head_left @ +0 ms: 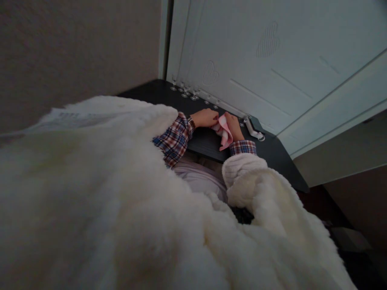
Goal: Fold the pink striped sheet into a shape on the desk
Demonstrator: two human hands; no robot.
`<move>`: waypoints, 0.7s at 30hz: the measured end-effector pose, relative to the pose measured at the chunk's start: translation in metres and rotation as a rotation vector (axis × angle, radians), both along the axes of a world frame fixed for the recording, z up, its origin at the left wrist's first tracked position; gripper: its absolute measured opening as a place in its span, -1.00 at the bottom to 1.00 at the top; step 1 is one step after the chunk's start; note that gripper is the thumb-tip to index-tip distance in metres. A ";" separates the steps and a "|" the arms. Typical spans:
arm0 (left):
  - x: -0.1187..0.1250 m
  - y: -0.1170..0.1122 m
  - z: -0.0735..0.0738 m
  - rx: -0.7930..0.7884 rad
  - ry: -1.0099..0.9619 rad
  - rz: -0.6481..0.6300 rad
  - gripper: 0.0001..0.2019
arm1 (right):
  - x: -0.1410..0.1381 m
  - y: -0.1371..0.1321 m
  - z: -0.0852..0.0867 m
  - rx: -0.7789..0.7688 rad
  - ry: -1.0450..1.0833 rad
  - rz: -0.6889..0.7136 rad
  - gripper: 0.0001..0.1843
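Note:
A crumpled pink and white cloth (224, 133) hangs from my right hand (234, 123), whose fingers are closed on it above the dark tabletop (208, 144). Close by on the left, my left hand (205, 117) is curled with its fingertips at the edge of the cloth. What those fingertips grip is hidden by the hand and the cloth. Several small clear stemmed glasses stand along the back of the table, among them a glass (173, 83) at the far left and a glass (216, 104) behind my left hand.
To the right of my right hand lies a white object with a ring-shaped end (256, 133), beside a dark flat piece (256, 124). A pale panel with embossed hearts (242, 60) rises behind the table. Thick fluffy white sleeves (250, 181) surround my forearms.

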State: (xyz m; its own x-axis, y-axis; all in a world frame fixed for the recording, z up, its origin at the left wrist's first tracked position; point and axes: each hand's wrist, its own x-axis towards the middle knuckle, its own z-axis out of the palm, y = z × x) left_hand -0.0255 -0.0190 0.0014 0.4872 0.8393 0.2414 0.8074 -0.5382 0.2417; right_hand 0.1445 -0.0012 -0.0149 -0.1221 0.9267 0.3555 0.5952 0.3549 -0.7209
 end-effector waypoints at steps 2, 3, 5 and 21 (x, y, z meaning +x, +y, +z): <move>0.000 0.001 -0.001 0.000 -0.002 0.001 -0.65 | 0.001 0.001 -0.001 0.002 -0.006 0.005 -0.62; 0.000 0.002 -0.001 0.001 -0.003 0.000 -0.65 | 0.001 0.002 -0.001 0.000 -0.003 0.005 -0.61; 0.000 0.002 -0.002 0.002 -0.005 -0.003 -0.65 | 0.002 0.003 -0.002 -0.007 0.005 0.005 -0.61; -0.001 -0.002 0.002 -0.004 0.022 -0.003 -0.66 | 0.002 0.003 -0.003 0.022 0.015 0.013 -0.59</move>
